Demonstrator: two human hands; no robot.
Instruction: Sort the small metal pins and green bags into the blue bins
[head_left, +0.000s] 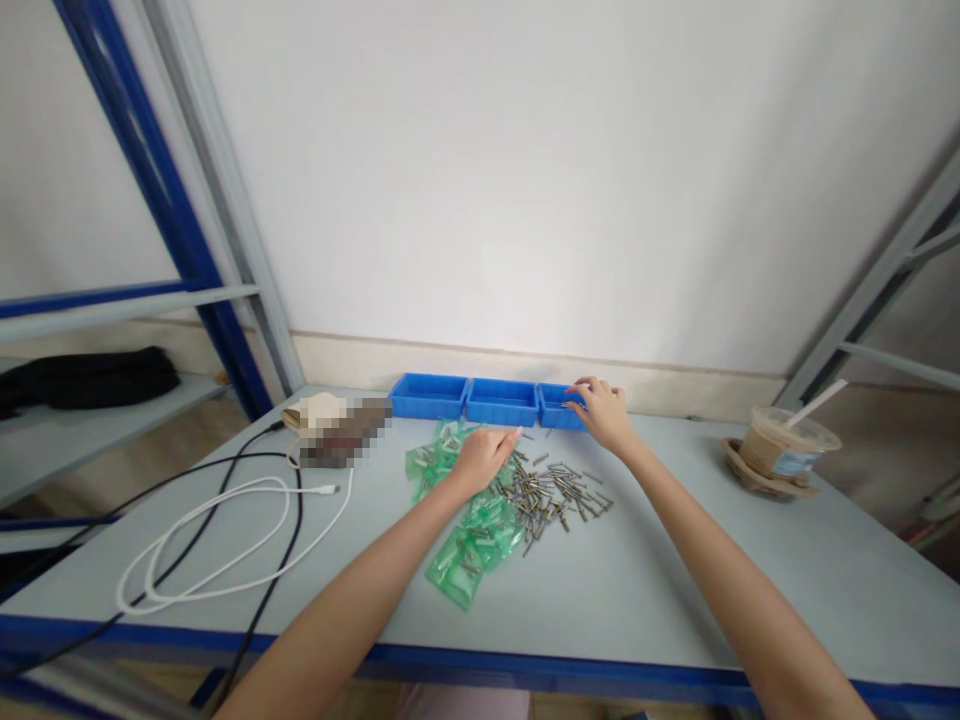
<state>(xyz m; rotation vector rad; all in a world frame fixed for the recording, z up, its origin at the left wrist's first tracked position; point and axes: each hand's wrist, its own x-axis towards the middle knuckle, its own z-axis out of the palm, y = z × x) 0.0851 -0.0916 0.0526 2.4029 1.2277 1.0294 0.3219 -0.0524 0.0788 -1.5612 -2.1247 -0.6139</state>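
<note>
My left hand (486, 460) is closed, fingers curled and tips together, above the green plastic bags (480, 530) and beside the pile of loose metal screws (551, 492). Whatever it pinches is too small to make out. My right hand (604, 412) reaches over the right-hand blue bin (559, 415), thumb and fingers apart at its rim; a few thin metal pieces show by the fingertips. Left of that bin stand the middle blue bin (501, 412) and the left blue bin (429, 408), in a row. Small pieces show through the green bags.
A coiled white cable (281, 570) and black cables (298, 520) lie at the left, near a blurred object (345, 435). A cup with a straw (784, 445) sits in a cardboard holder (765, 483) at the right. A white wall (525, 200) rises behind the table.
</note>
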